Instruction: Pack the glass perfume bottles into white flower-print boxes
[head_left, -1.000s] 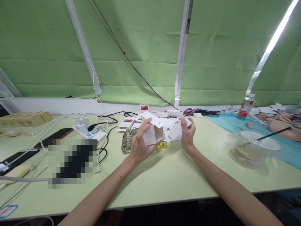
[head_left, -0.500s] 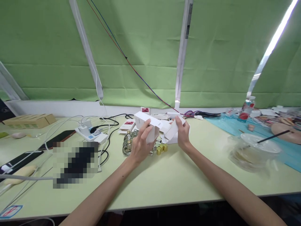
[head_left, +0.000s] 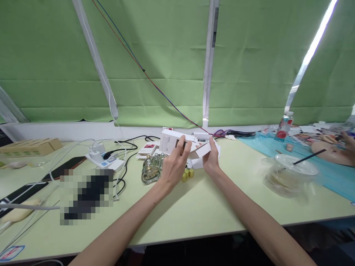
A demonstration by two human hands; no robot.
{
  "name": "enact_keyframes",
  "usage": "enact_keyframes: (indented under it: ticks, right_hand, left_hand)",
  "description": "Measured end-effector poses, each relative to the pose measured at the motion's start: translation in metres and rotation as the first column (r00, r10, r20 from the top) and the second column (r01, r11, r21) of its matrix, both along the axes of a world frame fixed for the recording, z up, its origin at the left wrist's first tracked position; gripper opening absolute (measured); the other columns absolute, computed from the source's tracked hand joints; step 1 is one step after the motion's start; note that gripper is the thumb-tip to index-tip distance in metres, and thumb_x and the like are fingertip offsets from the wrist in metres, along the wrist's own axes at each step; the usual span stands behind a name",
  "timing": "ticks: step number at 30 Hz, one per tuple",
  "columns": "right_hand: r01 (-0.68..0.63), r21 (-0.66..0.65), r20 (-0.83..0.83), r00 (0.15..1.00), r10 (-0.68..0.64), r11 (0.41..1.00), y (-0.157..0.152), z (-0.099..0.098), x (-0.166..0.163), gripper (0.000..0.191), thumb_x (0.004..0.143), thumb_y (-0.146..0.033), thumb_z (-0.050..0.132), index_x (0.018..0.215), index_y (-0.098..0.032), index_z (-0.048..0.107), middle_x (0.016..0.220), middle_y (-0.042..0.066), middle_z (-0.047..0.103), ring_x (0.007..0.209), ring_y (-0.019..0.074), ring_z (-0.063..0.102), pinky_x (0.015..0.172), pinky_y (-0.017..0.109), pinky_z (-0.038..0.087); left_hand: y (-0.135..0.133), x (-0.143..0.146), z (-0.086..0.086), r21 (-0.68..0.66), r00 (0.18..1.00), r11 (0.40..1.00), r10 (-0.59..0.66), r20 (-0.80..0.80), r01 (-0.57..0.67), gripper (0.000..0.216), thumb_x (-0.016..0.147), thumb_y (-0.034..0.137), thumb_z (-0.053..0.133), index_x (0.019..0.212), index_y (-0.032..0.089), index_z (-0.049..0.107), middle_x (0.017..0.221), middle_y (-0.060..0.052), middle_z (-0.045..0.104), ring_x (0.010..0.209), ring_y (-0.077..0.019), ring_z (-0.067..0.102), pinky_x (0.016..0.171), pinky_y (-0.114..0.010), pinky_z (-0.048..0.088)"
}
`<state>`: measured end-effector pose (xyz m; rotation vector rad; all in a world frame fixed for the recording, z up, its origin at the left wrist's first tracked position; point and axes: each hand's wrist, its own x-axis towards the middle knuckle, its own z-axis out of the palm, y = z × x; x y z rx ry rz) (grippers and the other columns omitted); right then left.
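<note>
A long pale green counter (head_left: 194,207) runs beneath green blinds (head_left: 155,59), and the person's work sits near the middle of its far edge. Off toward the right end lie a blue sheet (head_left: 327,173) and a clear lidded bowl (head_left: 288,173); toward the left end, a white power strip (head_left: 107,159) with tangled cables.

The left hand (head_left: 174,166) is clamped on a white carton (head_left: 172,142), thumb at its right side, lifting it above the counter. The carton's long axis runs roughly left to right, tilted a little, with a broad face turned toward the person. That face is plain white with a few rows of small dark print at its top left, too fine to read. The right hand (head_left: 211,159) pinches a white flap (head_left: 203,149) just right of the carton.

Below the hands stand a ribbed glass bottle (head_left: 151,170) and small gold caps (head_left: 188,173), with loose white cartons (head_left: 148,148) behind.
</note>
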<state>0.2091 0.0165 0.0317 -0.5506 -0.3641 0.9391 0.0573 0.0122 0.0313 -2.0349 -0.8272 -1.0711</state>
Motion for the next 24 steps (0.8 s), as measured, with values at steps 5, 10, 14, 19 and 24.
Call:
enact_keyframes:
  ticks: [5, 10, 14, 19, 24]
  right_hand:
    - [0.006, -0.022, 0.003, 1.0, -0.006, 1.0, -0.01, -0.013, 0.013, 0.031, 0.073, -0.045, 0.077, 0.084, -0.019, 0.064, 0.075, -0.002, 0.073, 0.07, 0.0149, 0.07, 0.065, 0.024, 0.058]
    - [-0.016, 0.002, -0.006, 1.0, 0.016, 1.0, -0.009, -0.023, 0.011, 0.028, 0.074, -0.044, 0.075, 0.08, -0.021, 0.061, 0.073, -0.002, 0.072, 0.074, 0.0165, 0.072, 0.066, 0.025, 0.06]
    - [-0.057, 0.016, -0.044, 0.997, 0.058, 0.998, -0.006, -0.02, 0.004, 0.022, 0.079, -0.041, 0.071, 0.079, -0.021, 0.061, 0.067, -0.003, 0.069, 0.07, 0.0155, 0.071, 0.066, 0.025, 0.06]
    - [-0.109, 0.025, -0.106, 0.988, 0.111, 0.994, -0.012, -0.007, 0.003, 0.017, 0.081, -0.035, 0.07, 0.087, -0.021, 0.064, 0.075, -0.002, 0.073, 0.065, 0.0132, 0.069, 0.067, 0.027, 0.061]
    - [-0.11, -0.036, -0.15, 0.983, 0.104, 0.993, -0.018, -0.001, 0.006, 0.016, 0.081, -0.037, 0.069, 0.087, -0.023, 0.065, 0.08, -0.003, 0.074, 0.073, 0.0147, 0.07, 0.066, 0.026, 0.059]
  left_hand:
    - [-0.005, 0.016, -0.019, 0.028, 1.0, 0.999, -0.02, 0.013, 0.02, 0.066, 0.087, -0.001, 0.04, 0.148, 0.024, 0.036, 0.146, -0.016, 0.056, 0.084, -0.0193, 0.073, 0.04, -0.024, 0.04]
    - [-0.007, 0.015, -0.028, 0.049, 0.991, 0.993, -0.108, 0.075, 0.104, 0.073, 0.087, -0.002, 0.043, 0.153, 0.024, 0.025, 0.141, -0.018, 0.059, 0.092, -0.021, 0.074, 0.041, -0.023, 0.042]
    - [-0.001, 0.008, -0.028, 0.12, 0.981, 0.985, -0.142, 0.133, 0.126, 0.074, 0.089, 0.003, 0.049, 0.154, 0.024, 0.023, 0.137, -0.018, 0.062, 0.099, -0.022, 0.074, 0.043, -0.022, 0.046]
    - [0.006, 0.001, -0.028, 0.166, 0.976, 0.98, -0.141, 0.165, 0.113, 0.065, 0.09, 0.008, 0.054, 0.149, 0.025, 0.032, 0.137, -0.017, 0.062, 0.105, -0.0222, 0.072, 0.051, -0.022, 0.053]
    - [0.013, -0.003, -0.032, 0.124, 0.979, 0.987, -0.124, 0.165, 0.104, 0.067, 0.088, 0.006, 0.054, 0.147, 0.027, 0.031, 0.141, -0.016, 0.06, 0.111, -0.0219, 0.07, 0.054, -0.022, 0.055]
